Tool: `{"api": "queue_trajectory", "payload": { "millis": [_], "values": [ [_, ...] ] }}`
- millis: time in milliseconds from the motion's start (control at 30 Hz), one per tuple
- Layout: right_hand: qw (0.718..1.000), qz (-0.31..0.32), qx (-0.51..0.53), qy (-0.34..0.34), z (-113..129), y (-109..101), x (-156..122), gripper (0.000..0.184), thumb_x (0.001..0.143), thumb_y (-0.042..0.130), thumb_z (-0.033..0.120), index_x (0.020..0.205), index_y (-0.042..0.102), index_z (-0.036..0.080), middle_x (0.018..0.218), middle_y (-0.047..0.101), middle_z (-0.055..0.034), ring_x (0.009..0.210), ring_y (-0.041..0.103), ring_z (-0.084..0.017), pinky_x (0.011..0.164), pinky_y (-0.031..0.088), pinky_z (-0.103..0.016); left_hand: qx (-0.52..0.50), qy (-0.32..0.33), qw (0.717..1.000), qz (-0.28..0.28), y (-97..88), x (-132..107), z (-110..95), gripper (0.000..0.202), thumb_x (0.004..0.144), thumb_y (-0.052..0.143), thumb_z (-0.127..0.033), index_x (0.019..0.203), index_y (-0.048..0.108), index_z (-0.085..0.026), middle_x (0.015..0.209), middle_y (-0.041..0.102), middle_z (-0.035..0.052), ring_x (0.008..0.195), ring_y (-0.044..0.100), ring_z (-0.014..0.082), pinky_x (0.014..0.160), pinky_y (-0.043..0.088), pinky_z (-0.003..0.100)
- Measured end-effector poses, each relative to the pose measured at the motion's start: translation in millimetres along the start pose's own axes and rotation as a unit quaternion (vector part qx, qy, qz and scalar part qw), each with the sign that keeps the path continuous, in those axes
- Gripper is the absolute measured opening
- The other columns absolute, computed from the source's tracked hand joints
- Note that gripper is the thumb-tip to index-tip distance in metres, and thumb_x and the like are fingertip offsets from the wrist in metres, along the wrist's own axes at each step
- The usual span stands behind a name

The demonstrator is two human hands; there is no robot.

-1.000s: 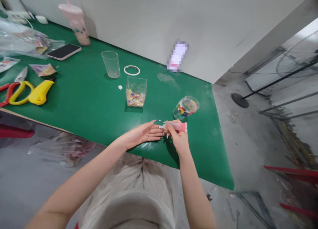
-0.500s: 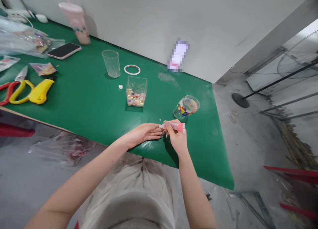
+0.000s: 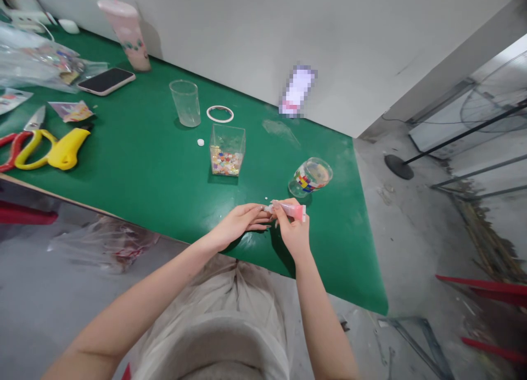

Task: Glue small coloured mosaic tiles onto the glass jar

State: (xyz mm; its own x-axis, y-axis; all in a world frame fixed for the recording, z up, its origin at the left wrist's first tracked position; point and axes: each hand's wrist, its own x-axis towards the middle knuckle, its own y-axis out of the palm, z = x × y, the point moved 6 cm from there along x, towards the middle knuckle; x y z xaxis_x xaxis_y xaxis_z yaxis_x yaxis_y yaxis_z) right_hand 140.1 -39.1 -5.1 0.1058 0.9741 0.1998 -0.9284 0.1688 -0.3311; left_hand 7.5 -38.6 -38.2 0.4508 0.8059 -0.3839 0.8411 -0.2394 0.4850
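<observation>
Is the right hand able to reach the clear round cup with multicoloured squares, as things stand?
Probably yes: the cup stands close beyond the right hand, with nothing visible between them, but that hand holds a translucent, pink-ended squeeze tube.

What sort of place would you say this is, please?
Probably a workroom or small workshop, though I cannot be certain: a green table bears a clear container with small colourful pieces, and the right hand holds a pink-ended tube.

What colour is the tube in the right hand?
The tube is pinkish, deeper toward one end; best seen in the head view.
</observation>
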Motion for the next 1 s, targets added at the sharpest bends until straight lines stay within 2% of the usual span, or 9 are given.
{"api": "queue_trajectory", "payload": {
  "millis": [167, 333, 800, 1000],
  "values": [
    [1.0, 0.001, -0.021, -0.023, 2.6, 0.4, -1.8, 0.016, 0.087, 0.057, 0.034, 0.081, 0.061, 0.02, 0.071, 0.067, -0.0014, 0.063, 0.064, -0.015, 0.062, 0.05, -0.028, 0.013, -0.004, 0.999, -0.034, 2.6, -2.4, -2.3, 0.019, 0.091, 0.055, -0.027, 0.093, 0.064, -0.01, 0.096, 0.074, 0.0136, 0.09, 0.07, 0.0194, 0.088, 0.052, 0.034],
    [0.999, 0.007, -0.037, -0.025, 5.4, 1.3, -5.2, 0.016, 0.088, 0.055, 0.034, 0.082, 0.061, 0.02, 0.074, 0.068, -0.0026, 0.069, 0.067, -0.017, 0.064, 0.051, -0.028, 0.023, 0.008, 0.999, -0.049, 2.7, -1.5, -1.4, 0.022, 0.088, 0.06, -0.032, 0.089, 0.064, -0.011, 0.091, 0.074, 0.012, 0.084, 0.07, 0.019, 0.084, 0.053, 0.034],
    [0.996, 0.005, -0.065, -0.058, 9.4, 2.8, -6.7, 0.016, 0.089, 0.053, 0.031, 0.085, 0.064, 0.021, 0.08, 0.069, -0.0044, 0.075, 0.067, -0.018, 0.07, 0.052, -0.03, 0.032, 0.022, 0.999, -0.03, 4.8, 0.4, -0.5, 0.025, 0.085, 0.063, -0.036, 0.089, 0.064, -0.012, 0.091, 0.074, 0.0108, 0.09, 0.069, 0.021, 0.087, 0.051, 0.036],
    [0.996, 0.004, -0.062, -0.057, 8.4, 2.9, -6.3, 0.015, 0.089, 0.053, 0.03, 0.085, 0.064, 0.02, 0.08, 0.069, -0.004, 0.074, 0.067, -0.018, 0.07, 0.052, -0.029, 0.036, 0.021, 0.998, -0.039, 3.8, 1.1, 0.2, 0.021, 0.088, 0.059, -0.032, 0.09, 0.064, -0.012, 0.092, 0.073, 0.0102, 0.091, 0.069, 0.0201, 0.089, 0.05, 0.036]
  ]
}}
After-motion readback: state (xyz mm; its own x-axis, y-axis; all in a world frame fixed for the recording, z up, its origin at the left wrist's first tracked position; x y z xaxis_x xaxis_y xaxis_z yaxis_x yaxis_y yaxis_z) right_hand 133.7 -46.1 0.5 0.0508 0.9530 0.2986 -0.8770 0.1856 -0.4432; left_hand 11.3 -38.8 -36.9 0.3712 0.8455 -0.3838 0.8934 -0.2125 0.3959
